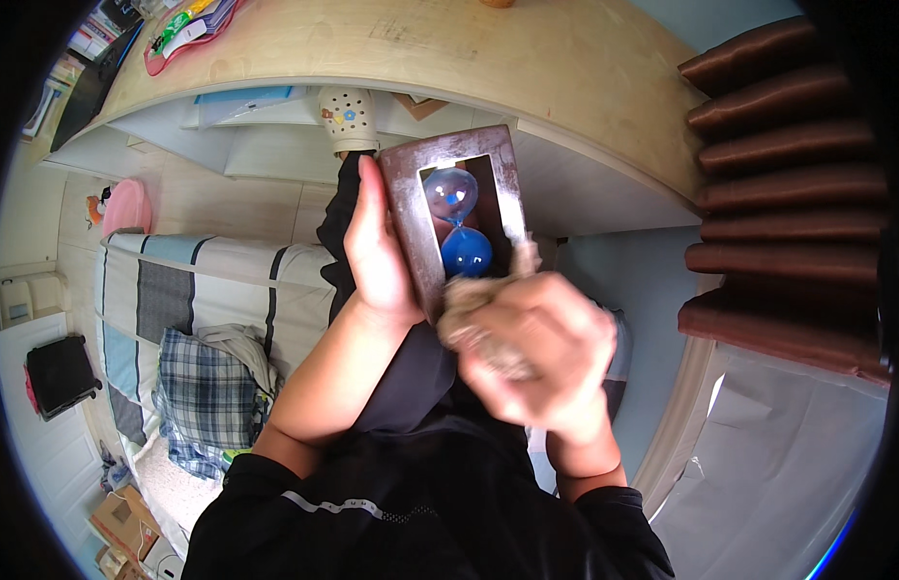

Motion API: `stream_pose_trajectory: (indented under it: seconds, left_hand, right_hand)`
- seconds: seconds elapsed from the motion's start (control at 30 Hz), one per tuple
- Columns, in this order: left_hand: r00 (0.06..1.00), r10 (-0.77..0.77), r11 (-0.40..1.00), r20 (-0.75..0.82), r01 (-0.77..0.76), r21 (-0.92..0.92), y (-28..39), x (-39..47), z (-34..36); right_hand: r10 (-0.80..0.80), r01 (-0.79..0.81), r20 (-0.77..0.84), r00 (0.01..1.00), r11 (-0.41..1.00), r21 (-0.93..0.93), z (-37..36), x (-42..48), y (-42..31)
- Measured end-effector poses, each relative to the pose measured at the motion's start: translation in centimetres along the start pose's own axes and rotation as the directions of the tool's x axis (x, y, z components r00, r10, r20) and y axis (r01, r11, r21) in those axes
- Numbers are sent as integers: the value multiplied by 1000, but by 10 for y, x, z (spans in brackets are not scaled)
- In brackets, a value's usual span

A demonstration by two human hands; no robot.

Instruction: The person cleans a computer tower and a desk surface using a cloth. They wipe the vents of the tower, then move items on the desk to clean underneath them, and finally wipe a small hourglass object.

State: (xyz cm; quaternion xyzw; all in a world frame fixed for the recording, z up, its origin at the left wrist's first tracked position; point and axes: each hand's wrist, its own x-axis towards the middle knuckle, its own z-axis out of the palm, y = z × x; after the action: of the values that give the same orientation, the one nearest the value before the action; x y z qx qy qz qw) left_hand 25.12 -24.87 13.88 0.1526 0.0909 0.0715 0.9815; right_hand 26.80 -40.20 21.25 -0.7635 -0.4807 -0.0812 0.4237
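An hourglass [467, 250] with blue sand in its lower bulb sits inside a dark brown frame [407, 217], apparently of glossy wood. My left hand [377, 261] grips this frame along its left side, thumb up the edge. A crumpled beige cloth [469, 308] is bunched in my right hand [558, 348], which is blurred. The cloth covers the frame's lower right corner and touches its right side. My right fingertips are partly hidden by the cloth.
A wooden desk [580, 58] curves across the top, with a red-edged pouch [159, 65] at its left. Left of me is a bed [224, 268] with a plaid garment [206, 388]. A brown curtain [783, 196] hangs at right. One foot wears a cream clog [345, 134].
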Motion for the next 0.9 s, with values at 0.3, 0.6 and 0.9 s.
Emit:
stream_pose_trajectory:
  seconds: [0.3,0.6,0.9]
  left_hand:
    - [996,58,989,62,-66,133,2,-5,-9]
    - [942,4,988,335,48,-148,-4,-9,-5]
    - [998,-29,998,48,26,62,-2,-6,-6]
  right_hand:
    - [3,-3,5,1000,1000,-30,-17,4,19]
    - [-61,44,-273,960,997,-69,-23,45,36]
    - [111,-104,-29,993,978,183,-26,3,36]
